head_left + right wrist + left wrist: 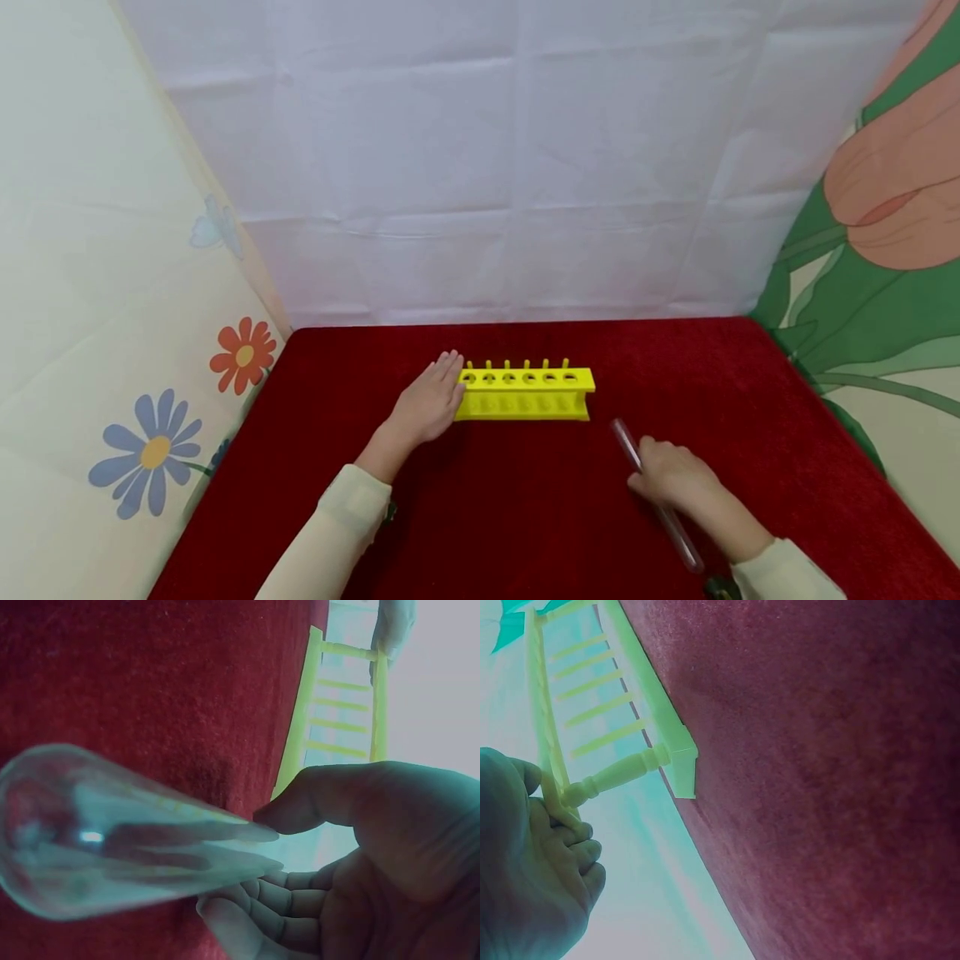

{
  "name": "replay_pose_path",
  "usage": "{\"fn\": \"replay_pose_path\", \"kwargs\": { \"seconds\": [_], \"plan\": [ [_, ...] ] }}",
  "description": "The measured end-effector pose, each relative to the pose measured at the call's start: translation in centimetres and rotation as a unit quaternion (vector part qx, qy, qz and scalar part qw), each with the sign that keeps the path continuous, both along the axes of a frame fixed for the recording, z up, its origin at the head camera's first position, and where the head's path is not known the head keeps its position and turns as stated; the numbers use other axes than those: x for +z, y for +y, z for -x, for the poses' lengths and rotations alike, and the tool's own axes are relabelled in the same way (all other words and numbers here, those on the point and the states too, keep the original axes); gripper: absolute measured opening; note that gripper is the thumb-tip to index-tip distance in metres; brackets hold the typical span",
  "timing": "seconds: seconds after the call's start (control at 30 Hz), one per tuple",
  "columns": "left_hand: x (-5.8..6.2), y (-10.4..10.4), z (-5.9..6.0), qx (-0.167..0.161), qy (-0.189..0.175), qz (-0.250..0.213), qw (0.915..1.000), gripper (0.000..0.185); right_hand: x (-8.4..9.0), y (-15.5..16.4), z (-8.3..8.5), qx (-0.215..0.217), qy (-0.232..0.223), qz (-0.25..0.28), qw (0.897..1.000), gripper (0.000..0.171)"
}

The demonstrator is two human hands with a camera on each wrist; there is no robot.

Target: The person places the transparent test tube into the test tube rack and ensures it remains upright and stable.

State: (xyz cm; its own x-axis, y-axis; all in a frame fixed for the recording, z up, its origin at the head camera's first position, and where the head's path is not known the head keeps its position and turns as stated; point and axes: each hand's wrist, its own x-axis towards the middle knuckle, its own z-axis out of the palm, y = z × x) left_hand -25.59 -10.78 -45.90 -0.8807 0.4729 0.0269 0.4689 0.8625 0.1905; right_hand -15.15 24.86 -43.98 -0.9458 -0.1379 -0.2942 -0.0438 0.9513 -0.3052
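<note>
A yellow test tube rack (525, 392) with a row of holes stands on the red cloth, empty. My left hand (448, 377) holds its left end; in the left wrist view the rack (607, 712) has its top plate's end between the thumb and curled fingers (574, 840) of that hand. My right hand (651, 468) is in front of and to the right of the rack, gripping a clear glass test tube (624, 437) that lies slanted, almost level. In the right wrist view the test tube (112, 832) is pinched between thumb and fingers (247, 922), with the rack (341, 705) beyond.
The red cloth (525, 517) covers the whole table. A white sheet (487, 167) hangs behind it. Flowered cloths close the left side (150, 400) and right side (885, 250). Table edges run along the left, right and back.
</note>
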Motion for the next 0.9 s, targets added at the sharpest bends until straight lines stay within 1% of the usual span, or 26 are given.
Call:
{"fn": "replay_pose_path", "kwargs": {
  "seconds": [0.17, 0.4, 0.63, 0.9],
  "plan": [
    [-0.3, 0.0, 0.1, 0.000, 0.001, -0.009, 1.0000, 0.058, 0.2, 0.2, 0.2, -0.009, -0.011, 0.005, 1.000, 0.021],
    [-0.3, -0.1, -0.1, 0.001, 0.000, -0.006, 1.0000, 0.058, 1.0, 0.1, 0.4, -0.018, 0.005, 0.018, 1.000, 0.023],
    [-0.6, -0.2, 0.0, -0.002, 0.008, -0.013, 0.9999, 0.058, 1.7, 0.3, 0.6, -0.024, 0.027, 0.032, 0.999, 0.023],
    [-0.7, -0.1, 0.1, 0.000, 0.007, -0.014, 0.9999, 0.058, 2.1, 0.4, 1.0, -0.033, 0.035, 0.046, 0.998, 0.021]
  ]
}}
